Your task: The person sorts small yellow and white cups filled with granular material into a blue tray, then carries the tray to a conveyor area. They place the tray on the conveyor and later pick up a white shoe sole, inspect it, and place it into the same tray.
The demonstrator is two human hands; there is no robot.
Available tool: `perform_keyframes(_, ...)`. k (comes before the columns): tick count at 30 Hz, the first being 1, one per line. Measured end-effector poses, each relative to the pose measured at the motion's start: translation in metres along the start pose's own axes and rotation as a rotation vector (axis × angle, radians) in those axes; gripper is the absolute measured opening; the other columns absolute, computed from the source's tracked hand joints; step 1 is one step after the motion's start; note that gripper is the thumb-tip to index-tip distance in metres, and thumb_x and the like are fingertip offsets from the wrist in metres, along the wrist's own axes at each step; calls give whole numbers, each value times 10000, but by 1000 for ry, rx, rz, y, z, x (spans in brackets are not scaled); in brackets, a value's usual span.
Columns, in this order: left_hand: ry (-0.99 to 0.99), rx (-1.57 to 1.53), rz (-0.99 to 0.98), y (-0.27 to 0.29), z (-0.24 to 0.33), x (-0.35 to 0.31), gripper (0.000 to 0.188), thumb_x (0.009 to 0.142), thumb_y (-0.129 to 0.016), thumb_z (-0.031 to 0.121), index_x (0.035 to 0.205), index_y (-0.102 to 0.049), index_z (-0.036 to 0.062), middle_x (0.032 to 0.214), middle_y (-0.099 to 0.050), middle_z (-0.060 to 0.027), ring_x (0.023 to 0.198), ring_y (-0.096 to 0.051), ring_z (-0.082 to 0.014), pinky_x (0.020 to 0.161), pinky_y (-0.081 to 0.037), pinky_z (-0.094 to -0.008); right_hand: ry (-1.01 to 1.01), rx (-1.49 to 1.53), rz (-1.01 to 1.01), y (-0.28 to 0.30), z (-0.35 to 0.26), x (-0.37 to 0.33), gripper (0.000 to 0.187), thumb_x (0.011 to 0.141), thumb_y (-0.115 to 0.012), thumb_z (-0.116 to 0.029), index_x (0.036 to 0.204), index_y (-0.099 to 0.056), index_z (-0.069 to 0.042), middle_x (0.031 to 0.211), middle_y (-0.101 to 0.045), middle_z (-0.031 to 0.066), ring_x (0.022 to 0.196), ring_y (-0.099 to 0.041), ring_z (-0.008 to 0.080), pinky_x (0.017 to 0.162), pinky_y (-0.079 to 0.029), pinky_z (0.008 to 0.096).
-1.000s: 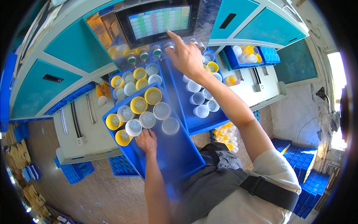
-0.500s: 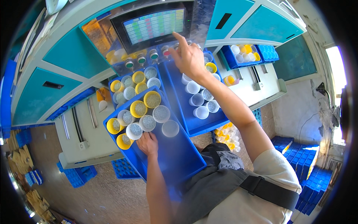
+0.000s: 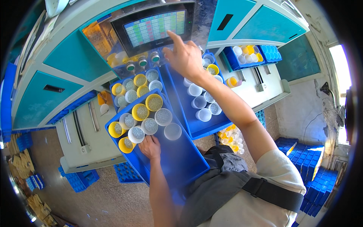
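My right hand [image 3: 185,56] reaches up to a touchscreen [image 3: 155,28] with coloured cells. Its index finger is stretched out at the screen's lower edge, the thumb stands apart, and nothing is held. Lower down, my left hand [image 3: 151,148] is at the near side of a white cup [image 3: 136,134] filled with small pale beads. Its fingers are bent against the cup, with the fingertips partly hidden. That cup stands in a blue tray [image 3: 177,162] among yellow cups [image 3: 154,102] and other white cups [image 3: 163,117], most holding beads.
Two more blue trays of cups lie beyond, one at right [image 3: 211,126]. Push buttons [image 3: 155,56] sit below the screen. A blue crate of cups [image 3: 242,64] rests on the right ledge. Blue crates [image 3: 306,159] are stacked at lower right.
My right hand has moved slightly left along the screen's lower edge, its index fingertip now over the cells. My left hand and the cups stay nearly where they were.
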State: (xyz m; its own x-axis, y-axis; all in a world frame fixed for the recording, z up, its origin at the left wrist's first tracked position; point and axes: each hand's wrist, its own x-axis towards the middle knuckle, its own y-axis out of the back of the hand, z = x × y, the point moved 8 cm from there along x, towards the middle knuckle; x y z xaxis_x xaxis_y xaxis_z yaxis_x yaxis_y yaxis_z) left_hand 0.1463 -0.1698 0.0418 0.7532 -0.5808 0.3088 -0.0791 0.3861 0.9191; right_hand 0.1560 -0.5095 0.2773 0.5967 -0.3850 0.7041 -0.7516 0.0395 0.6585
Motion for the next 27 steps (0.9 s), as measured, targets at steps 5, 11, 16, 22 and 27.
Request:
perform_keyframes(5, 9, -3, -7, 0, 0, -1, 164, 920, -652, 204, 881, -617, 49, 878, -599, -148, 892, -595, -374, 776, -470, -493, -68, -11, -29, 3, 5, 3, 523, 916, -723, -234, 1374, -550, -52, 587, -660, 61, 504, -609, 252, 666, -487, 363)
perform_keyframes(11, 0, 7, -2, -1, 0, 0, 170, 925, -647, 210, 882, -616, 49, 878, -600, -148, 884, -595, -374, 773, -470, -493, -45, -5, -48, 2, -3, 7, 529, 911, -732, -219, 1391, -554, -87, 652, -682, 49, 555, -599, 268, 695, -498, 381)
perform_keyframes(16, -6, 11, -2, 0, 0, 0, 170, 930, -643, 210, 880, -612, 50, 882, -599, -151, 879, -593, -380, 772, -470, -495, -192, 1, -39, 8, 13, 8, 556, 911, -736, -215, 1417, -539, -96, 684, -693, 55, 573, -594, 276, 680, -499, 384)
perform_keyframes(22, -8, 22, -10, -1, 1, 0, 170, 927, -647, 209, 875, -609, 52, 878, -596, -153, 876, -591, -384, 771, -469, -496, 30, 55, -47, 6, -7, 12, 551, 911, -736, -204, 1399, -529, -52, 696, -703, 60, 538, -584, 267, 680, -491, 379)
perform_keyframes(27, -4, 17, -4, -2, 0, 0, 169, 925, -651, 206, 872, -612, 51, 879, -599, -151, 879, -594, -381, 774, -470, -499, -104, 59, 12, 11, 7, 14, 578, 920, -721, -224, 1426, -497, -56, 649, -687, 84, 515, -603, 268, 677, -484, 372)
